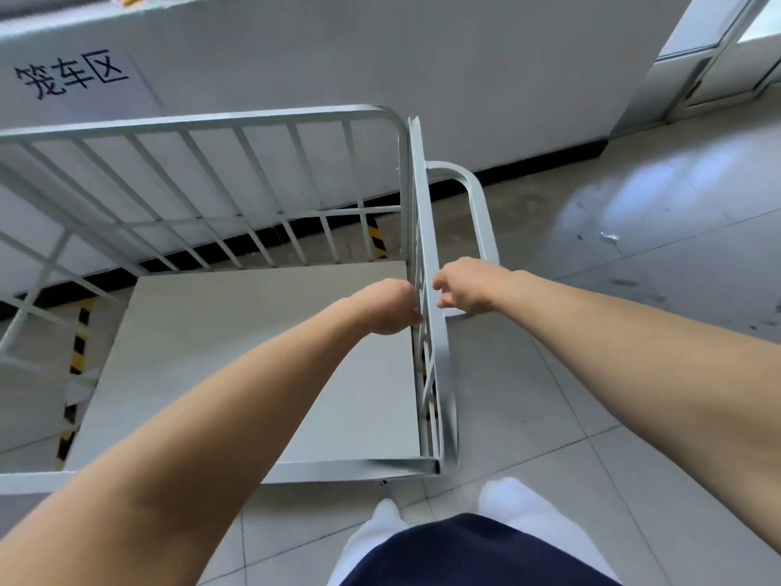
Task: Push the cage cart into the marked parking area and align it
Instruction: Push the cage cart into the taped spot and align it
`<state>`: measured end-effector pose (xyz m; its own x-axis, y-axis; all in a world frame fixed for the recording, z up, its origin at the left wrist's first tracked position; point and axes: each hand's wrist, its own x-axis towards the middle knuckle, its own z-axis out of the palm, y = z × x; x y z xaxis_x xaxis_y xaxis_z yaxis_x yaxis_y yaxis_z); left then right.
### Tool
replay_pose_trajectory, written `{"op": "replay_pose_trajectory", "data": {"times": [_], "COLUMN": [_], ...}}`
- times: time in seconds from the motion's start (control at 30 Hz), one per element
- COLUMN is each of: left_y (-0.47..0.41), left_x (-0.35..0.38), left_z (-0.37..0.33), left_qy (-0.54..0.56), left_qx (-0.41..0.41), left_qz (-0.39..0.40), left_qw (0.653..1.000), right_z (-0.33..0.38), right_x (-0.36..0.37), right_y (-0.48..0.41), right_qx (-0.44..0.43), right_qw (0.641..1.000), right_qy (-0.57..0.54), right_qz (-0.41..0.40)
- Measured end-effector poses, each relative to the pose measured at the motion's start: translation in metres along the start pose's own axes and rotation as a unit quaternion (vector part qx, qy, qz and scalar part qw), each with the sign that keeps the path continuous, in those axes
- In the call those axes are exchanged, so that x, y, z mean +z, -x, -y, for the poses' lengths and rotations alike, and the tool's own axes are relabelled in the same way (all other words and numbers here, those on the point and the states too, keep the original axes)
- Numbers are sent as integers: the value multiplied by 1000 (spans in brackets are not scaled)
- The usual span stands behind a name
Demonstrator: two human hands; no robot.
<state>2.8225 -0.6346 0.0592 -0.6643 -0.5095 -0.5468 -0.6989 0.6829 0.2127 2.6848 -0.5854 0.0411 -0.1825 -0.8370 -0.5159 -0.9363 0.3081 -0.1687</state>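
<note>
The cage cart (262, 365) occupies the left and centre of the view, its flat deck bare and its far barred side standing close along the wall (465, 78). Black-and-yellow floor tape (76, 353) shows at the 9 o'clock edge of the deck and again at 12 o'clock beyond the far bars, so the cart appears to sit largely inside the marked bay; a wall sign (72, 74) hangs at 11 o'clock. The left hand (391, 306) is curled closed on the inner face of the right end panel (427, 289); the fingers are hidden behind the bars, so what it grips cannot be confirmed. The right hand (469, 285) is loosely bent and partly open at the outer face of the same panel, near the tubular push handle (477, 213) at 1 o'clock. The frame is welded steel: rigid, fairly heavy though unloaded, smooth-painted and not fragile. Expect it to roll easily but pivot sluggishly. Take hold of the push handle or the panel's top rail, never between bars.
</note>
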Motion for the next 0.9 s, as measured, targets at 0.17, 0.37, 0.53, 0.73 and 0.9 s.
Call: {"op": "replay_pose_trajectory", "data": {"times": [0.17,0.37,0.53,0.73,0.9], "left_y": [-46,-95,-107,-118,-134], "left_x": [-2,2,2,4,3], "left_z": [-34,-104,-154,-153,-147], "left_qy": [28,81,98,148,185], "left_qx": [-55,-186,-259,-326,-370], "left_qz": [-29,-98,-120,-138,-153], "left_qw": [998,974,953,923,897], "right_z": [-48,-137,-175,-165,-156], "right_x": [-25,-46,-62,-75,-86], "right_y": [-16,-29,-40,-72,-103], "right_qx": [-46,-136,-221,-334,-374], "right_qw": [998,985,960,912,883], "right_qy": [44,104,170,236,282], "right_qz": [-4,12,22,18,19]}}
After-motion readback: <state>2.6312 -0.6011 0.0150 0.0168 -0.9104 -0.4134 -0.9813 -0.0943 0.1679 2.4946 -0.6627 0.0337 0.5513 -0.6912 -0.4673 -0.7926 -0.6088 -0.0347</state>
